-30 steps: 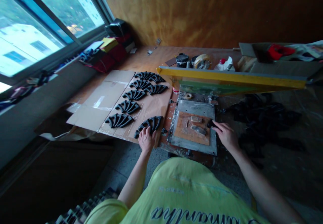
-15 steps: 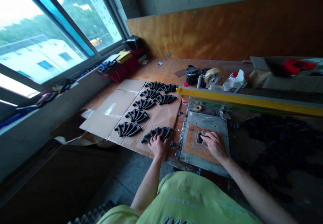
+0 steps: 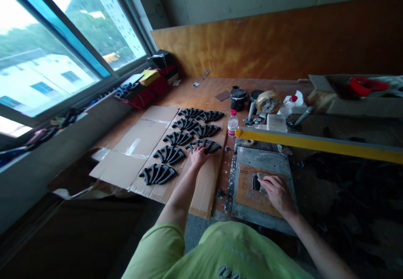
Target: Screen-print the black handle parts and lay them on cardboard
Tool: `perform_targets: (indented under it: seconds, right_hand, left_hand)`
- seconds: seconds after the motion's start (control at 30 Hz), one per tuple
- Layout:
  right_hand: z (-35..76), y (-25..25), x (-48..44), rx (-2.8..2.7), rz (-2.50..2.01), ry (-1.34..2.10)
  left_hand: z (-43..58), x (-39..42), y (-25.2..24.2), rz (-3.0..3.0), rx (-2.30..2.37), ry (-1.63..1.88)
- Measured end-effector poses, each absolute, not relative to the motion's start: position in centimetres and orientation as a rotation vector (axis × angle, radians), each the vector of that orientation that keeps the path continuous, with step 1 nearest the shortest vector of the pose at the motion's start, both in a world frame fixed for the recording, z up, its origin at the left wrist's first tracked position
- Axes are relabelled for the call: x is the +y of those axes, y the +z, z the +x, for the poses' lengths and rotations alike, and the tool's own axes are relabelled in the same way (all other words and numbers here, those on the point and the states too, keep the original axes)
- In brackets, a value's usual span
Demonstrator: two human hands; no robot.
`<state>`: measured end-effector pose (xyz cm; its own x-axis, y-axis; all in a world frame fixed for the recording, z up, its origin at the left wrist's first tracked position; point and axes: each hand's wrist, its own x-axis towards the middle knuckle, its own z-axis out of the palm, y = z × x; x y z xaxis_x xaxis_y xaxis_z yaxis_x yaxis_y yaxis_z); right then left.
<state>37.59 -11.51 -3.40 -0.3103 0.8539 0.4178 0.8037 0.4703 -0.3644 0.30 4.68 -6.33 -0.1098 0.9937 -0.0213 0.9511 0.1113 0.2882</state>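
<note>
My left hand (image 3: 199, 157) is closed on the near edge of a black ribbed fan-shaped piece (image 3: 210, 146) at the right side of the cardboard (image 3: 204, 186). Beyond it and to its left, several more fan-shaped pieces (image 3: 159, 174) lie in two columns. In my right hand (image 3: 277, 193) is a small scraper-like tool, its dark end (image 3: 256, 183) against the brown board (image 3: 245, 193). That board lies on a grey metal plate (image 3: 262, 156). My fingers hide part of the tool.
A yellow-edged bar (image 3: 315, 144) crosses above the plate's far side. Behind it stand a red-capped bottle (image 3: 232, 123), a black tub (image 3: 238, 99), a tape roll (image 3: 267, 101) and a cardboard box (image 3: 362, 102). Dark material (image 3: 346, 186) lies at the right.
My left hand has moved forward with the fan-shaped piece, closer to the others. The yellow-edged bar has come nearer and lower, uncovering the bottle. My right hand stays over the board.
</note>
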Motion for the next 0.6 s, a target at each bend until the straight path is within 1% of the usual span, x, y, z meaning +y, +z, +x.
perform_targets:
  seconds: [0.13, 0.23, 0.3, 0.37, 0.43, 0.53, 0.6]
  right_hand:
    - [37.7, -3.7, -11.6, -2.151, -1.400, 0.124]
    - [37.5, -3.4, -11.5, -2.152, -1.438, 0.125]
    - [37.1, -2.9, -11.4, -2.150, -1.466, 0.107]
    - [36.5, -2.5, -11.3, -2.192, -1.475, 0.075]
    - [35.9, -2.5, -11.4, -2.310, -1.446, 0.057]
    - [35.3, -3.3, -12.2, -2.513, -1.354, 0.104]
    - [35.2, -3.8, -13.2, -2.583, -1.273, 0.179]
  left_hand:
    - [-0.5, 6.3, -7.1, 1.848, 2.197, 0.203]
    - [-0.5, 6.0, -7.2, 1.839, 2.204, 0.154]
    - [0.0, 5.5, -6.6, 1.836, 2.225, 0.183]
    - [1.0, 5.2, -5.3, 1.841, 2.228, 0.331]
    - [2.5, 5.0, -3.0, 1.827, 2.131, 0.607]
    - [5.7, 4.6, 2.1, 1.620, 1.729, 1.075]
    - [8.2, 3.8, 6.2, 1.441, 1.416, 1.277]
